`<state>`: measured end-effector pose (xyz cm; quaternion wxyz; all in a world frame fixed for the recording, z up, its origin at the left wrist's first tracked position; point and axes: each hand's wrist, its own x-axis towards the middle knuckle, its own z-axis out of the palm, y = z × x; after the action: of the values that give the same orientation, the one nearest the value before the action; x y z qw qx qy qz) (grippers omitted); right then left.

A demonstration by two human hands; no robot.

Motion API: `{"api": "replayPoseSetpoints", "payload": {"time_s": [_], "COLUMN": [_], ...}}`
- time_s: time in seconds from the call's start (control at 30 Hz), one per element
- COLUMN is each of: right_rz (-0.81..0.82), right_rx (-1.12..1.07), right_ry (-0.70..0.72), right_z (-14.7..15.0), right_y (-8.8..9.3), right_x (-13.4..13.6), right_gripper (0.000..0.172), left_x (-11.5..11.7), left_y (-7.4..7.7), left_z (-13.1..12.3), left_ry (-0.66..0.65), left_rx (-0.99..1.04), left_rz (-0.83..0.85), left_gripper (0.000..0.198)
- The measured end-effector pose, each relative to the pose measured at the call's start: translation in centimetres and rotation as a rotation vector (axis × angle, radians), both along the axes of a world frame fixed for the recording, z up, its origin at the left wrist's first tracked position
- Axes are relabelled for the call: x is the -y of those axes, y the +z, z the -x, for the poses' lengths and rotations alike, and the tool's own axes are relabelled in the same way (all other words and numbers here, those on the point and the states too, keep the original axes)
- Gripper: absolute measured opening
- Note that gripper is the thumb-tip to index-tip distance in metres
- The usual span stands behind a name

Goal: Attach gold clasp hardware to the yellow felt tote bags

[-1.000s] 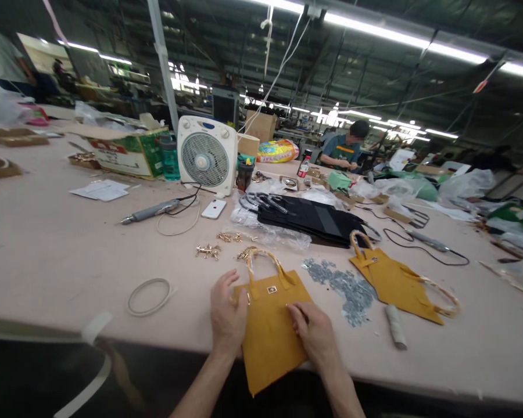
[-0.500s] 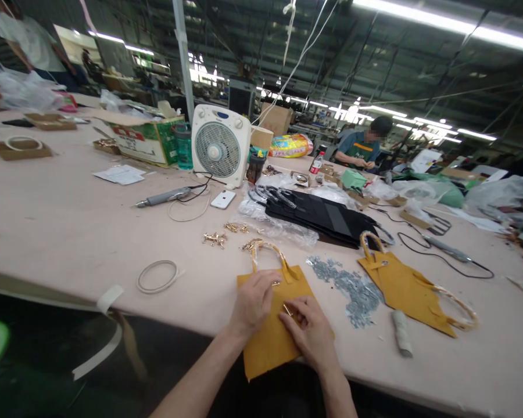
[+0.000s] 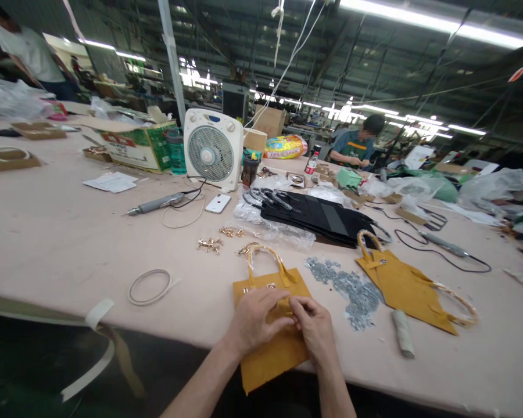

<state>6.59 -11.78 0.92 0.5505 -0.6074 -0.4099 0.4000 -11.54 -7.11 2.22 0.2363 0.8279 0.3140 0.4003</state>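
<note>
A mustard-yellow handbag panel (image 3: pixel 268 371) with a plastic-wrapped handle lies at the table's front edge. Small metal fittings (image 3: pixel 271 285) show near its top, below the handle. My left hand (image 3: pixel 255 319) rests over the panel, thumb and fingers apart in a curve, tips close to those of my right hand. With thumb and forefinger pinched, my right hand (image 3: pixel 317 328) holds a small metal piece, now mostly hidden by the fingers. Gold-coloured metal fittings (image 3: pixel 210 245) lie beyond the panel, and a heap of flat grey metal pieces (image 3: pixel 346 287) lies to its right.
Another yellow handbag (image 3: pixel 407 287) and a grey roll (image 3: pixel 403 334) lie right. Black bags (image 3: pixel 318 215) are stacked behind. A fan (image 3: pixel 213 148), phone (image 3: pixel 218 203), corded power screwdriver (image 3: pixel 157 203) and tape ring (image 3: pixel 150 287) are on the left. A co-worker (image 3: pixel 357 145) sits across.
My left hand has left the fitting near the panel's top and come down towards my right fingertips. The metal piece in my right hand is now mostly covered. The view has shifted slightly.
</note>
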Motion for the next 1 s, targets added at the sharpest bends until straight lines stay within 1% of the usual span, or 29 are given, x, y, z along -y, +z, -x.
{"api": "replayPoseSetpoints", "payload": {"time_s": [0.13, 0.3, 0.43, 0.57, 0.73, 0.87, 0.93, 1.0], "right_rz": [-0.035, -0.035, -0.027, -0.014, 0.019, 0.043, 0.04, 0.015], "right_rx": [-0.036, -0.106, -0.108, -0.122, -0.122, -0.11, -0.124, -0.164], "right_ry": [0.107, 0.167, 0.177, 0.196, 0.257, 0.296, 0.291, 0.255], "right_z": [-0.6, -1.4, -1.4, -1.5, -1.9, -2.1, -2.0, -1.8], "right_y": [-0.2, -0.6, -1.0, -1.2, -0.3, 0.5, 0.4, -0.1], "right_x": [0.5, 1.2, 1.2, 1.2, 1.2, 1.2, 1.2, 1.3], "right_gripper": [0.04, 0.038, 0.038, 0.038, 0.039, 0.04, 0.04, 0.04], "left_x": [-0.3, -0.3, -0.2, 0.0, 0.3, 0.4, 0.3, 0.3], "left_y": [0.1, 0.2, 0.2, 0.5, 0.6, 0.6, 0.5, 0.3], "left_z": [-0.1, -0.1, 0.1, 0.2, 0.0, -0.1, -0.1, -0.1], "left_ry": [-0.032, -0.065, -0.059, -0.06, -0.037, -0.051, -0.05, -0.042], "left_rx": [-0.025, -0.097, -0.116, -0.129, -0.076, -0.059, -0.045, -0.015], "left_rz": [0.006, -0.027, -0.078, -0.095, -0.163, -0.208, -0.211, -0.208], "left_gripper": [0.034, 0.032, 0.032, 0.028, 0.026, 0.021, 0.019, 0.02]}}
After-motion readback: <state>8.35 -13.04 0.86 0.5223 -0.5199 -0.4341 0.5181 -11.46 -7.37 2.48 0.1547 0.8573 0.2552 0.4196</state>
